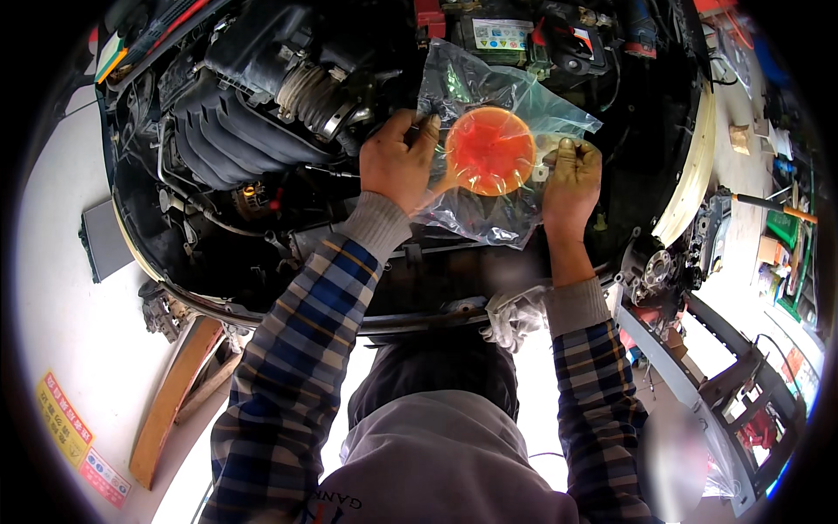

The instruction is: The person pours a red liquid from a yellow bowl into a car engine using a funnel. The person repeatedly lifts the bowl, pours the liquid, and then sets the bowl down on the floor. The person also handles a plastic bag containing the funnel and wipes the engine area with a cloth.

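Note:
A clear plastic bag (463, 74) is spread between my two hands above the engine bay. My left hand (397, 163) pinches its left side between thumb and fingers. At its right edge, my right hand (572, 185) grips the film with the thumb on top. A round, red-orange, cup-like thing (491, 150) shows through the crinkled film, with a paler orange rim and a narrow part stretching toward my left hand. Whether it is a funnel I cannot tell. The film hides its lower side.
The engine's black ribbed intake manifold (223, 140) and a bellows-like air hose (305, 92) are on the left. A battery (502, 35) sits beyond the bag. White gloves (515, 316) lie on the front edge of the engine bay. A metal frame (690, 393) stands at the right.

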`<state>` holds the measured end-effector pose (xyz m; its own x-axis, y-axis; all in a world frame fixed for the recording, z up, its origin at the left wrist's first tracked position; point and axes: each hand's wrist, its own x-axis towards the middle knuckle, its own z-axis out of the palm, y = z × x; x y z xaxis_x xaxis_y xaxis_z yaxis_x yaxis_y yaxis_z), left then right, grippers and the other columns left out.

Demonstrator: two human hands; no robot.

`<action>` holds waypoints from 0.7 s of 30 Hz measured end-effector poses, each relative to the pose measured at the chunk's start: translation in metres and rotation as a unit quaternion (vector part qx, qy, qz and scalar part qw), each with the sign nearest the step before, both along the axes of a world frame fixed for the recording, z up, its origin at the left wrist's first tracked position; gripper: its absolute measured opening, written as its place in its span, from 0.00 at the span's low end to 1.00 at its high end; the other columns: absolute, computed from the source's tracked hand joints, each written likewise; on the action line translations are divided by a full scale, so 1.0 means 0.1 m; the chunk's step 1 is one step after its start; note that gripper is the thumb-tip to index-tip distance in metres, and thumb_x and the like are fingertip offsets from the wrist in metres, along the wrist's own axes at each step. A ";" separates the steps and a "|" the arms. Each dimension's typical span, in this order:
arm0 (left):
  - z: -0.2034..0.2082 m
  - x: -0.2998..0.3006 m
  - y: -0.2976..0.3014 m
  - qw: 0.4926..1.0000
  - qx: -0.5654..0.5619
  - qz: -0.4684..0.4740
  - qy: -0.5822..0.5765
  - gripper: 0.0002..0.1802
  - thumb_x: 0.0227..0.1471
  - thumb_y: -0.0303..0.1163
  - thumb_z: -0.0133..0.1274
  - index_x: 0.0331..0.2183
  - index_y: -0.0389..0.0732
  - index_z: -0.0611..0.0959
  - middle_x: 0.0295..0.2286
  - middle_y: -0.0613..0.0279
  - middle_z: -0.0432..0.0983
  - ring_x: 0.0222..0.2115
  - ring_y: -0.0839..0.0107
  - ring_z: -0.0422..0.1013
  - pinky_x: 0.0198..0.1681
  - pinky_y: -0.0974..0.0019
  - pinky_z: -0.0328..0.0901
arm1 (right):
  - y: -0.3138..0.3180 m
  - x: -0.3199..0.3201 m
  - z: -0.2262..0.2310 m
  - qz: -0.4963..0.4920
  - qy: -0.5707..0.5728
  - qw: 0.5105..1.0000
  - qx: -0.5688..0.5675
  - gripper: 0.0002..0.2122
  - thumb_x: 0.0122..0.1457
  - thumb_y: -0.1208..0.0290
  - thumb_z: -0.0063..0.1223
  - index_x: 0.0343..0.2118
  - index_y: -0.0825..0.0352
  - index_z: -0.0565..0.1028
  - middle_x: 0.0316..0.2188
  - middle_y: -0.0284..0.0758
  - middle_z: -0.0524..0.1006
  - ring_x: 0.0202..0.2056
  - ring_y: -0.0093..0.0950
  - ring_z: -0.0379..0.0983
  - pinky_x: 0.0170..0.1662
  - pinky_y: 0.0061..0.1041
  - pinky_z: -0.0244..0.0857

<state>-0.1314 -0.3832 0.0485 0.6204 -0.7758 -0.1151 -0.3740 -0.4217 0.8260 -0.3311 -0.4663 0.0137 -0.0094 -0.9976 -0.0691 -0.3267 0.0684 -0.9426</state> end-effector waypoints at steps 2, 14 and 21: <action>-0.03 0.00 0.00 1.000 -0.006 0.005 -0.017 0.16 0.57 0.41 0.57 0.33 0.36 0.81 0.21 0.59 0.76 0.21 0.69 0.70 0.26 0.65 0.65 | 0.01 -0.01 -0.01 -0.001 -0.002 1.000 -0.007 0.10 0.67 0.68 0.48 0.40 0.71 0.69 0.30 0.35 0.78 0.28 0.20 0.74 0.34 0.21 0.68; -0.05 0.02 -0.01 0.998 0.008 0.004 -0.068 0.16 0.58 0.40 0.54 0.30 0.35 0.79 0.21 0.55 0.75 0.22 0.61 0.71 0.27 0.61 0.64 | 0.00 -0.03 0.03 -0.014 0.033 0.999 -0.023 0.09 0.66 0.68 0.49 0.39 0.71 0.71 0.24 0.32 0.75 0.26 0.20 0.71 0.33 0.21 0.66; 0.01 0.01 -0.02 0.999 0.029 0.013 -0.039 0.14 0.58 0.39 0.53 0.31 0.36 0.79 0.26 0.49 0.78 0.28 0.51 0.75 0.30 0.56 0.67 | -0.02 -0.05 0.02 -0.019 0.025 0.999 -0.026 0.09 0.66 0.68 0.49 0.39 0.71 0.71 0.24 0.31 0.75 0.25 0.19 0.71 0.32 0.21 0.66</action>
<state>-0.1303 -0.3850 0.0496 0.6486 -0.7530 -0.1108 -0.4243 -0.4786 0.7687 -0.3364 -0.4679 0.0154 -0.0500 -0.9986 -0.0158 -0.3710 0.0333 -0.9280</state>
